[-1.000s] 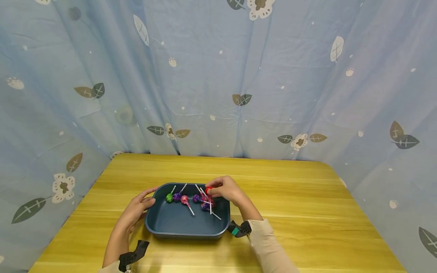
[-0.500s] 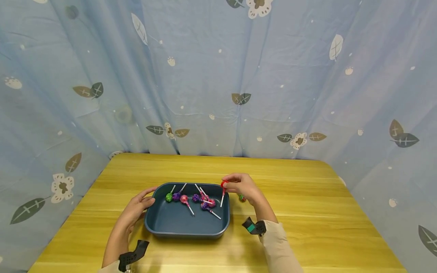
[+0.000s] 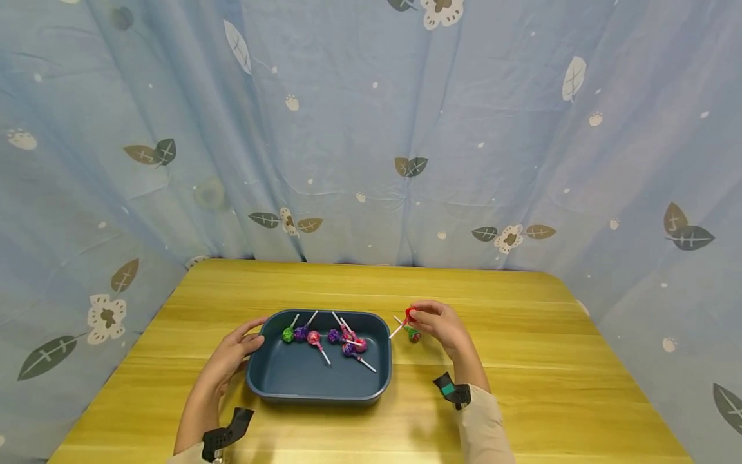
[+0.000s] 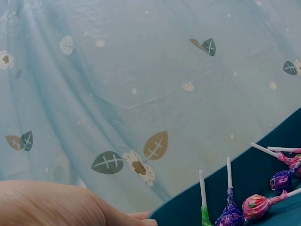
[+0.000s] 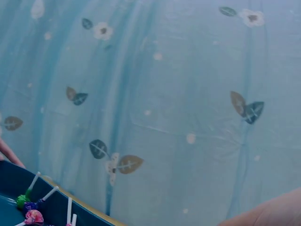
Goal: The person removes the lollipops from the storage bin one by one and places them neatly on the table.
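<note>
My right hand [image 3: 443, 325] pinches a red lollipop [image 3: 410, 314] by its wrapped head, to the right of the dark blue tray [image 3: 319, 397]. The white stick slants down-left towards the tray's right rim. Just under this hand, a green and red lollipop [image 3: 414, 336] lies on the table. At the tray's left end, my left hand [image 3: 232, 353] rests against the rim with its fingers fairly straight. Inside the tray lie a green lollipop [image 3: 288, 334], a pink lollipop [image 3: 313, 338] and several purple and pink ones. The right wrist view leaves the red lollipop out.
A yellow wood-grain table [image 3: 522, 335] extends around the tray. Behind it hangs a pale blue curtain [image 3: 348, 129] with leaf and flower prints, which also closes off both sides.
My right hand has carried the red lollipop rightwards out of the tray, over its right rim. The green and red lollipop on the table has come into sight. My left hand stays in place.
</note>
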{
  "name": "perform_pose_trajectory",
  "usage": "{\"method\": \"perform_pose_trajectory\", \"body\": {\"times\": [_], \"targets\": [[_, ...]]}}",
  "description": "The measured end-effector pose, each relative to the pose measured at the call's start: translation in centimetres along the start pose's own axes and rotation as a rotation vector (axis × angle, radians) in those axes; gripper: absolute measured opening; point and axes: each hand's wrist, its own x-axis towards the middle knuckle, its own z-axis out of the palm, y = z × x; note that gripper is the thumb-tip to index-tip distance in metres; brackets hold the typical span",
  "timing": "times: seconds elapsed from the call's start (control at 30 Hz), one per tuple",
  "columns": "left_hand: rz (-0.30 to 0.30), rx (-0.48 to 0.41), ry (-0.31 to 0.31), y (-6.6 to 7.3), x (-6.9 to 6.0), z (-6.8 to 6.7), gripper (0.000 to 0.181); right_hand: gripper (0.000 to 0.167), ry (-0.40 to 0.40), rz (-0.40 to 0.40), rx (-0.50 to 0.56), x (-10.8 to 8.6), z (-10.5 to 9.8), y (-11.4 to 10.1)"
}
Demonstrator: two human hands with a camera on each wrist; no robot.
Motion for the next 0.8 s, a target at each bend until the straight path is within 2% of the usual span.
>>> {"method": "perform_pose_trajectory", "body": {"times": [0.37,0.57,0.8], "targets": [[0.002,-0.011,-0.003,0.0,0.2,-0.1,0.049,0.037,0.093,0.013,0.04,0.1,-1.8,0.7],[0.003,-0.008,-0.003,0.1,0.1,-0.1,0.049,0.038,0.151,0.05,0.062,0.1,-2.9,1.2],[0.004,-0.006,-0.007,0.0,0.1,-0.1,0.049,0.036,0.18,0.117,0.058,0.3,-3.4,2.3]]}}
